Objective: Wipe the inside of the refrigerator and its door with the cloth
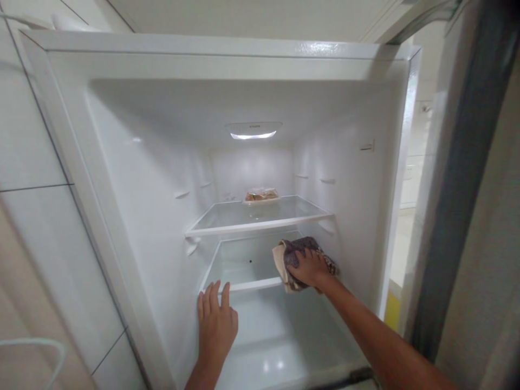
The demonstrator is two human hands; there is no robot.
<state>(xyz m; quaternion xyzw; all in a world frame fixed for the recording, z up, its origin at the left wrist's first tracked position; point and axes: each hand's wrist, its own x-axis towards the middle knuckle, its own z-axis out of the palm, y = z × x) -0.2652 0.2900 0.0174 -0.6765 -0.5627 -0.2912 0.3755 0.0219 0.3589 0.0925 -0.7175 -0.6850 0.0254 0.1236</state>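
I look into an open white fridge [134,179]. My right hand [309,268] presses a folded patterned cloth [293,250] down on the right front part of the lower glass shelf [244,265]; its fingers curl over the cloth. My left hand [216,319] rests with fingers stretched upward against the front edge of that same shelf at its left end, holding nothing. The upper glass shelf [260,216] carries a wrapped tray of food [261,195] at the back.
A lit lamp [253,130] glows in the fridge ceiling. White wall tiles [36,216] flank the fridge on the left. The open door's edge [459,179] stands at the right. The fridge floor [276,352] lies below the shelves.
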